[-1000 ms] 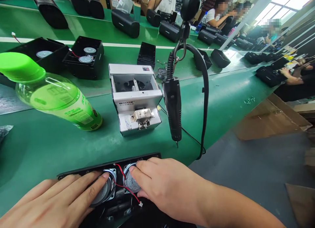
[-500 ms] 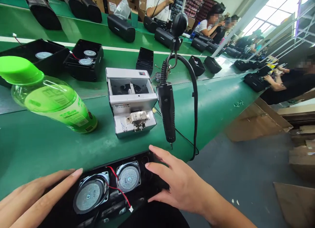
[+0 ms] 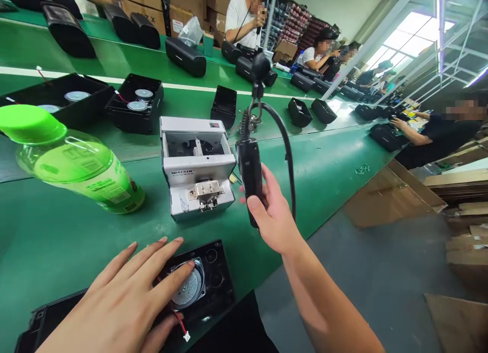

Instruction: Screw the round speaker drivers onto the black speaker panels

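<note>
My right hand point(image 3: 276, 210) is wrapped around a black electric screwdriver point(image 3: 249, 165), which hangs upright from a ring and cable. My left hand point(image 3: 133, 292) lies palm down with fingers spread over a black speaker housing point(image 3: 224, 297) near the table's front edge. One fingertip rests on a round silver speaker driver point(image 3: 188, 287) in that housing. A red wire with a white connector point(image 3: 186, 336) sticks out below it. Most of the housing's left half is hidden under my hand. Between the hands, further back, stands a grey WEIXIN screw feeder point(image 3: 202, 165).
A green-capped bottle point(image 3: 87, 170) stands at left. Open black housings with drivers point(image 3: 135, 114) sit on the green conveyor behind. Loose screws point(image 3: 362, 169) lie on the right. A person in dark clothing point(image 3: 442, 134) works further along; cardboard point(image 3: 389, 195) is beside the table.
My right hand has left the housing and gripped the electric screwdriver. My left hand has slid right across the housing, covering the left driver. The view has shifted slightly.
</note>
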The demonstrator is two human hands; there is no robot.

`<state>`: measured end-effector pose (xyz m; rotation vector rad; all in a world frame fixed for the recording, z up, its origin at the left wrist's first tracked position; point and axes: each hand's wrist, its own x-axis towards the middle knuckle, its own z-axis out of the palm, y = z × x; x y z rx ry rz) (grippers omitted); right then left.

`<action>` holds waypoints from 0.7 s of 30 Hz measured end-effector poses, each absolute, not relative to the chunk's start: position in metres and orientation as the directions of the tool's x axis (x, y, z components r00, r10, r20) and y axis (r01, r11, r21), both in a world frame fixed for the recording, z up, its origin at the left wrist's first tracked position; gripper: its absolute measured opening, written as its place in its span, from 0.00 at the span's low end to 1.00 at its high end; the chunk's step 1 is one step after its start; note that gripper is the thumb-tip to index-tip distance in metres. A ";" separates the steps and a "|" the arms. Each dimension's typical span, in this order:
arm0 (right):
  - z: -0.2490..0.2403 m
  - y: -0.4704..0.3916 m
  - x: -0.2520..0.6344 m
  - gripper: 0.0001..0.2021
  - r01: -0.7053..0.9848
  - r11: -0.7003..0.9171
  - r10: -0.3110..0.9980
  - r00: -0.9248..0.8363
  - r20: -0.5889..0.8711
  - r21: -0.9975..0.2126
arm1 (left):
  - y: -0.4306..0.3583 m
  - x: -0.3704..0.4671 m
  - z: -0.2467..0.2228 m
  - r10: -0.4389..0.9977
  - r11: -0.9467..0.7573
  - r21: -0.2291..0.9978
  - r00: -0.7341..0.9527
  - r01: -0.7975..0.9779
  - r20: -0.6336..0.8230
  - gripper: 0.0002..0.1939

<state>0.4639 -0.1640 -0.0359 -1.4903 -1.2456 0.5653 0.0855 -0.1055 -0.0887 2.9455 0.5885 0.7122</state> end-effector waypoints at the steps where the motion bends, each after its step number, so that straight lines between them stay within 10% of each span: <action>1: -0.037 -0.158 0.467 0.47 0.358 0.100 0.923 0.314 0.221 -0.928 | -0.104 0.089 -0.089 0.375 -0.926 0.133 0.826 0.353 0.420 0.36; 13: -0.002 -0.163 0.457 0.25 0.033 0.248 0.925 0.290 0.247 -0.968 | -0.101 0.087 -0.095 0.375 -0.924 0.078 0.849 0.374 0.372 0.30; 21: 0.058 -0.141 0.428 0.35 -0.054 0.587 0.755 0.396 0.522 -0.808 | -0.106 0.106 -0.088 0.433 -0.899 0.142 0.790 0.415 0.435 0.31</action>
